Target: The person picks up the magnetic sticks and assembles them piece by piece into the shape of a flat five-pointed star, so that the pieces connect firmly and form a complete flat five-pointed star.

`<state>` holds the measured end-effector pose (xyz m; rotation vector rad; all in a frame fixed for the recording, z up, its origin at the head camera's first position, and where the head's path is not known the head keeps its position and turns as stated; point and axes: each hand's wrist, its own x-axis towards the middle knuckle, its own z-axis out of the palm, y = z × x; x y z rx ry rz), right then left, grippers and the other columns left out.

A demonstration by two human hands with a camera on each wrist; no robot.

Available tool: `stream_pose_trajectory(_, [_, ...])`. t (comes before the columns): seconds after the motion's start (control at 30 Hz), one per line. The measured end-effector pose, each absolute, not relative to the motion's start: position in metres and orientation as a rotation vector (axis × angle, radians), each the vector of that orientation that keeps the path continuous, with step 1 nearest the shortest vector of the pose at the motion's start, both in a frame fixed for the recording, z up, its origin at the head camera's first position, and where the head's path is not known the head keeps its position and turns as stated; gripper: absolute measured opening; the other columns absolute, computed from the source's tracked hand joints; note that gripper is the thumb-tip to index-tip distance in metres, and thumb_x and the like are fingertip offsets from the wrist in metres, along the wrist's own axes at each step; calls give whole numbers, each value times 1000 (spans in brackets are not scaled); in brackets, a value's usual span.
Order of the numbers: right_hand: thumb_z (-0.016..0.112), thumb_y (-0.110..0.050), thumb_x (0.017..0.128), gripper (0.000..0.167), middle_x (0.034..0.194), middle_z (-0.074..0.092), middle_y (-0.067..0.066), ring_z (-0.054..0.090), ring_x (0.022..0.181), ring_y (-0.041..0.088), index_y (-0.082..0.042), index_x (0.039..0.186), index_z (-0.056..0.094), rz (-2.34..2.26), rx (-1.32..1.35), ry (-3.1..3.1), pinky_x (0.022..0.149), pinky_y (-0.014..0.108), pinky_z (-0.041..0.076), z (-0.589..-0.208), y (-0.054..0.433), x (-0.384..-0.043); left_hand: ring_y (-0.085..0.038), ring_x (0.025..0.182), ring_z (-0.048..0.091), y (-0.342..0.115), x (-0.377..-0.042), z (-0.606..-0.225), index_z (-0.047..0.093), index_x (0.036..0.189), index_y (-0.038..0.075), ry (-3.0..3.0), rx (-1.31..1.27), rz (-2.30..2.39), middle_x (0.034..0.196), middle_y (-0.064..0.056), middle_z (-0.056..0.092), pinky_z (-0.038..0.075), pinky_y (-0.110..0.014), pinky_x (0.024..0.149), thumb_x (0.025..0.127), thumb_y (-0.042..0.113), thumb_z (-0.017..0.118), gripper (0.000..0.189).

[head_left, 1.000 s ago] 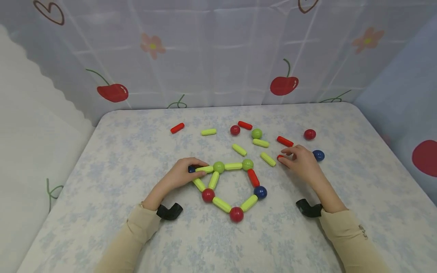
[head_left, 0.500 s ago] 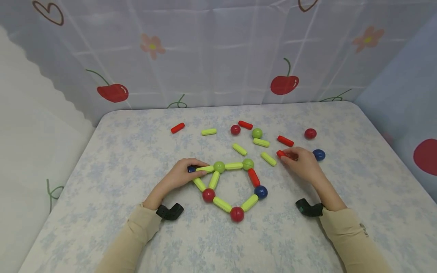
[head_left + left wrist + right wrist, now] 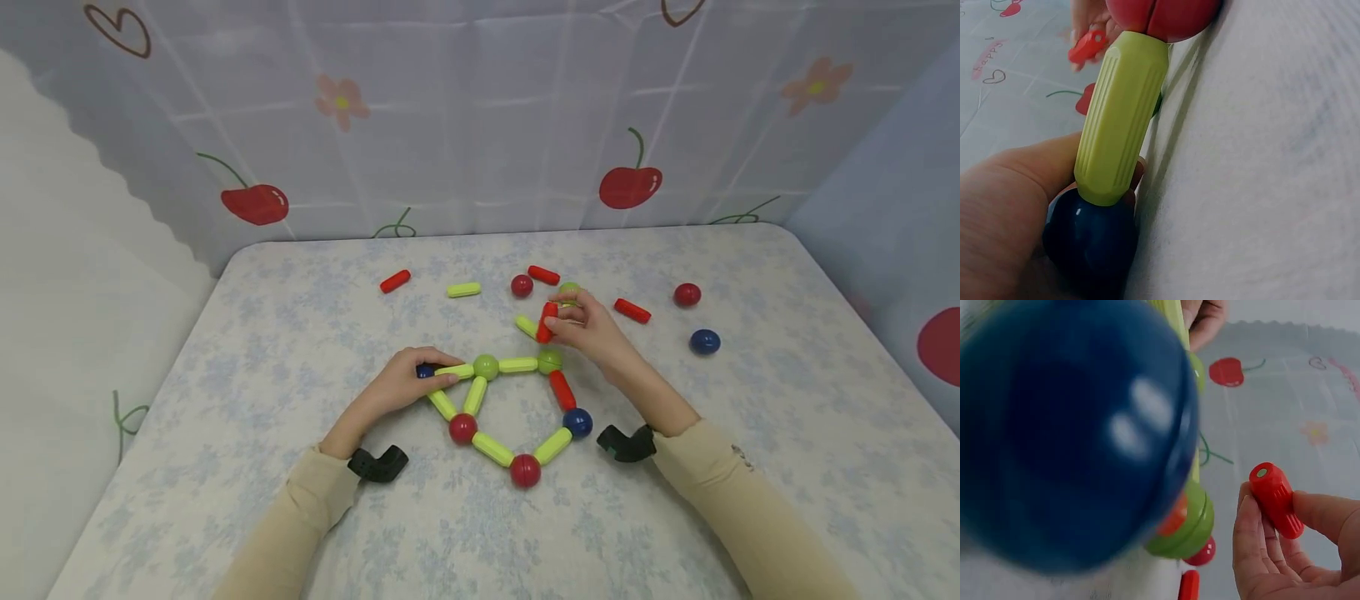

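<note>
A cherry-print curtain point(image 3: 480, 125) and floral tablecloth point(image 3: 480, 537) suggest a homelike nook.

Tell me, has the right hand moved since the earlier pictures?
Yes: in the head view, the right hand has moved left, away from the loose blue ball.

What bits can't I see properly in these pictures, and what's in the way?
- Head: the far green ball is partly hidden behind the right hand.
- Head: the left blue ball is partly covered by the left hand.
- Left wrist: the red ball is cut off by the top edge.
- Right wrist: the near blue ball is blurred, and hides much of the joined shape behind it.
</note>
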<state>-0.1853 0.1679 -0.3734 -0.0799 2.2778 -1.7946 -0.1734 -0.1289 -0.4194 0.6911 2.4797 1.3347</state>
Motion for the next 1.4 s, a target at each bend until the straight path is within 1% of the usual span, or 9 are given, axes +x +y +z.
stream_pose_trajectory(0.13, [57, -10, 94, 36, 106, 54, 19, 59, 93, 34, 0, 127, 47, -1738, -135, 2286, 85, 41, 47, -372, 143, -193, -17, 99, 57, -128, -174, -420, 70, 111, 9, 2478, 706, 1346, 105, -1, 65, 44, -36, 86, 88, 21, 68, 26])
stream_pose_trajectory(0.37, [62, -12, 92, 21, 100, 60, 13, 59, 87, 24, -4, 111, 58, -1517, -156, 2455, 74, 31, 50, -384, 126, -201, -17, 99, 57, -127, -174, -422, 70, 111, 10, 2478, 707, 1344, 104, 0, 65, 44, -36, 86, 87, 21, 68, 25])
stream_pose_trajectory(0.47, [63, -11, 91, 20, 99, 61, 12, 59, 85, 23, -4, 109, 60, -1468, -195, 2528, 70, 30, 50, -387, 123, -201, -15, 98, 57, -128, -175, -422, 71, 110, 11, 2484, 697, 1335, 104, 1, 65, 44, -35, 86, 88, 20, 68, 24])
stream_pose_trajectory(0.67, [63, -11, 91, 19, 97, 64, 12, 62, 82, 21, -3, 108, 61, -1431, -266, 2557, 69, 29, 51, -387, 119, -200, -15, 99, 57, -129, -175, -421, 71, 110, 11, 2479, 669, 1331, 104, 1, 65, 44, -35, 86, 88, 19, 68, 24])
stream_pose_trajectory(0.83, [61, -11, 92, 23, 101, 64, 13, 63, 86, 22, -1, 113, 60, -1434, -283, 2550, 71, 30, 51, -386, 118, -198, -16, 99, 57, -129, -174, -422, 71, 110, 11, 2481, 677, 1336, 104, 0, 65, 44, -36, 86, 88, 20, 68, 24])
stream_pose_trajectory(0.97, [58, -9, 94, 29, 109, 62, 15, 61, 97, 26, 0, 121, 57, -1417, -338, 2585, 79, 34, 50, -384, 126, -195, -16, 99, 57, -128, -174, -422, 70, 111, 10, 2487, 695, 1334, 105, 0, 65, 44, -36, 87, 88, 21, 67, 25])
stream_pose_trajectory(1.03, [57, -10, 94, 29, 112, 61, 14, 58, 102, 27, 0, 122, 57, -1364, -367, 2628, 84, 36, 48, -383, 133, -193, -15, 100, 57, -128, -174, -421, 70, 110, 11, 2490, 690, 1332, 106, 0, 65, 44, -35, 87, 88, 21, 67, 24])
stream_pose_trajectory(1.17, [57, -10, 94, 26, 113, 61, 13, 55, 104, 28, 0, 118, 60, -1238, -429, 2684, 86, 40, 46, -380, 148, -191, -16, 100, 57, -128, -173, -421, 70, 110, 10, 2500, 695, 1333, 106, -1, 65, 44, -36, 87, 88, 20, 68, 24])
stream_pose_trajectory(1.4, [60, -3, 91, 19, 104, 63, 12, 58, 98, 27, 3, 109, 65, -1176, -514, 2683, 85, 40, 47, -384, 163, -184, -15, 99, 57, -128, -173, -423, 71, 107, 11, 2507, 686, 1344, 105, 0, 65, 43, -36, 87, 88, 17, 67, 21])
